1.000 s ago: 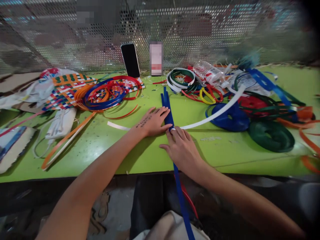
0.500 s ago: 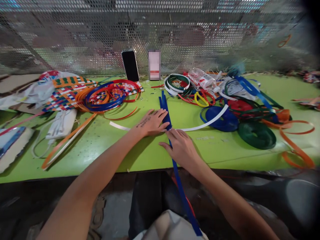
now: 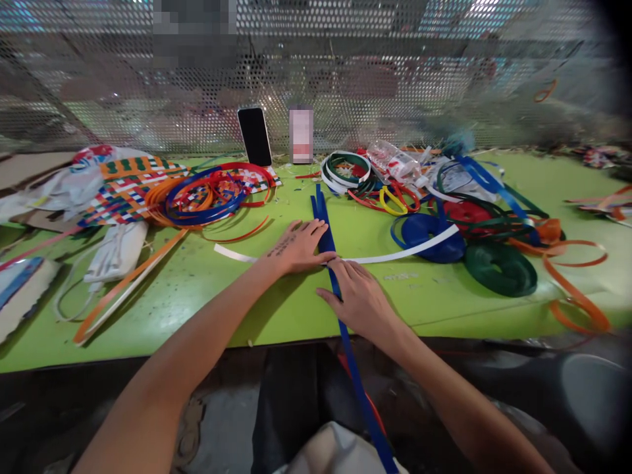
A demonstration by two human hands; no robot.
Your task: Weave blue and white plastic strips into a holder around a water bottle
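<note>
Blue plastic strips (image 3: 321, 215) lie lengthwise on the green table (image 3: 207, 289) and hang off its near edge toward my lap. A white strip (image 3: 395, 250) crosses them sideways. My left hand (image 3: 295, 247) lies flat, fingers stretched out, pressing on the blue strips where the white one crosses. My right hand (image 3: 359, 297) rests just below it, fingers extended over the blue strips and touching the crossing point.
A woven multicolour mat (image 3: 131, 185) and a loop bundle of orange, blue and red strips (image 3: 207, 191) lie at left. Blue (image 3: 427, 234), green (image 3: 500, 268) and red rolls sit at right. A phone (image 3: 255, 137) leans on the mesh wall. Orange strips (image 3: 123, 283) lie front left.
Both hands stay on the crossing of blue and white strips. The white strip's right end has slid a little toward the centre. The view has tilted slightly.
</note>
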